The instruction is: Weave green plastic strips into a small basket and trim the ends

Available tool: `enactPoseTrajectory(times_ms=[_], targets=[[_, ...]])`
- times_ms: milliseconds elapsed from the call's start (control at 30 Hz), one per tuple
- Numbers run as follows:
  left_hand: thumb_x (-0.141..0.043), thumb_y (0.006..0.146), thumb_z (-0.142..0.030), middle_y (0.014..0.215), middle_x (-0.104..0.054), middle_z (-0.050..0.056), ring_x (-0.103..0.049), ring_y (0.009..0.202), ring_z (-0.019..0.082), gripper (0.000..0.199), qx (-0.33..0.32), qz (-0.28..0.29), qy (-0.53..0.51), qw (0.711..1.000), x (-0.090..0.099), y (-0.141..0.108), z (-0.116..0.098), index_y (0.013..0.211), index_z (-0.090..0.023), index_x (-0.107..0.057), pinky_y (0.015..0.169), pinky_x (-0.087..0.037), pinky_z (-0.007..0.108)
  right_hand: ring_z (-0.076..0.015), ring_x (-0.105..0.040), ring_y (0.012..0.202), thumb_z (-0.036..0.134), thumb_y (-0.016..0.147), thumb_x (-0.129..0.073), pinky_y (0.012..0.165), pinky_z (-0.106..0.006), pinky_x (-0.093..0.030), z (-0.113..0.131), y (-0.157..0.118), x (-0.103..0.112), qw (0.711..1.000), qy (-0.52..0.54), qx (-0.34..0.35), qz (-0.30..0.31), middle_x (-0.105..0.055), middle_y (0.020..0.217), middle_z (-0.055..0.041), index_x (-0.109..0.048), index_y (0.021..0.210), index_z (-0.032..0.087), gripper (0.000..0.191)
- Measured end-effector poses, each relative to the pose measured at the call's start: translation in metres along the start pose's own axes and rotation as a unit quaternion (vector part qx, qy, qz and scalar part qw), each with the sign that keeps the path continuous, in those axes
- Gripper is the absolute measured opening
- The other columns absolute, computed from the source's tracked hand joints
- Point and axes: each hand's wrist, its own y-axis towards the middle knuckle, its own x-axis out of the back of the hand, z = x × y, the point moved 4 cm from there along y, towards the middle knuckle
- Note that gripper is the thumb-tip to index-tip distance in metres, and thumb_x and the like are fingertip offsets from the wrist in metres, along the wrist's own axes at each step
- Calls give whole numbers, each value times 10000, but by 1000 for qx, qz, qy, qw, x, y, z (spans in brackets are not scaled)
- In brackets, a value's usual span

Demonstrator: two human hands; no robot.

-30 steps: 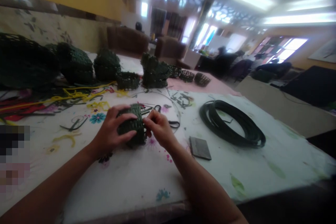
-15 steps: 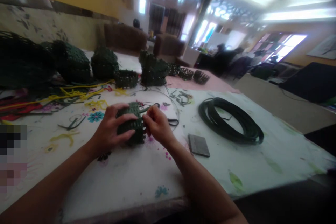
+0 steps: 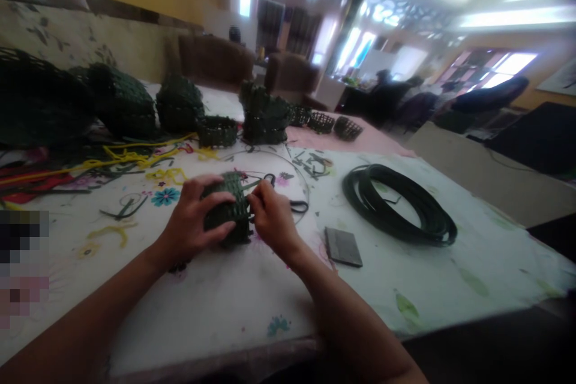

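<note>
A small dark green woven basket (image 3: 234,207) lies on its side near the middle of the flowered tablecloth. Wrapped over its left side, my left hand (image 3: 195,213) holds it with spread, curved fingers. At the basket's right edge my right hand (image 3: 271,210) is closed in a pinch on a dark green strip; its fingertips partly hide that strip. A loop of the strip (image 3: 299,206) sticks out to the right behind my right hand.
Right of my hands are a grey flat block (image 3: 343,246) and a coil of dark strip (image 3: 400,204). Several dark woven baskets (image 3: 265,114) stand along the back. Yellow cords (image 3: 121,157) and strip scraps (image 3: 126,207) lie left.
The view has shifted slightly. Both hands keep their hold, and the basket has barely moved. In the right background, a dark leaning shape now shows above the partition.
</note>
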Motion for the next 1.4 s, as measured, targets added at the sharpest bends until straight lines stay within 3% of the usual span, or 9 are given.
enactPoseTrajectory(times_ms=[333,533,767,900,1000,1200,1400], targets=[[-685,866,-332,1370,-458,95,-457,1295,329,323,-11,-14,17,1000,-2,2,-9,1171,-275,-594,1107,-384,542,-164,-432,567,153,889,-441,572,-292,-269,8,-5,0,989,-131,57,-45,-472,648,16,-289,789,264,213],[-699,863,-314,1364,-464,113,-463,1291,334,323,-19,-21,19,999,-2,2,-11,1166,-252,-607,1102,-391,534,-148,-431,542,143,906,-404,550,-271,-284,7,-5,0,984,-158,65,-58,-470,631,31,-266,795,264,215],[-694,874,-324,1362,-471,118,-470,1287,341,308,-19,-22,19,999,-3,3,-13,1160,-251,-609,1089,-400,550,-173,-509,596,147,935,-383,555,-290,-261,10,-7,-3,952,-291,80,-47,-603,728,-41,-389,833,235,135],[-703,863,-317,1363,-472,121,-470,1285,349,335,-26,-24,21,999,-4,3,-15,1176,-251,-605,1086,-411,556,-179,-506,582,152,931,-422,539,-307,-190,14,-6,-1,934,-355,50,1,-648,772,-63,-463,879,215,91],[-706,865,-330,1360,-475,118,-473,1279,349,346,-36,-22,24,999,-3,3,-16,1186,-261,-599,1080,-418,560,-177,-487,583,178,921,-456,552,-309,-182,13,-1,4,948,-316,29,34,-621,725,-44,-448,851,220,82],[-714,871,-367,1362,-471,113,-468,1283,343,347,-27,-6,12,1000,-1,1,-15,1183,-258,-609,1089,-412,543,-139,-421,589,225,864,-543,587,-272,-273,-4,13,11,993,-81,9,84,-459,612,32,-374,699,230,236],[-726,866,-379,1353,-479,109,-461,1286,336,354,-24,-5,-7,1000,1,0,-11,1176,-255,-607,1099,-397,535,-115,-400,528,418,867,-587,507,-243,-301,-25,18,0,975,147,-25,164,-410,596,61,-416,712,238,292]])
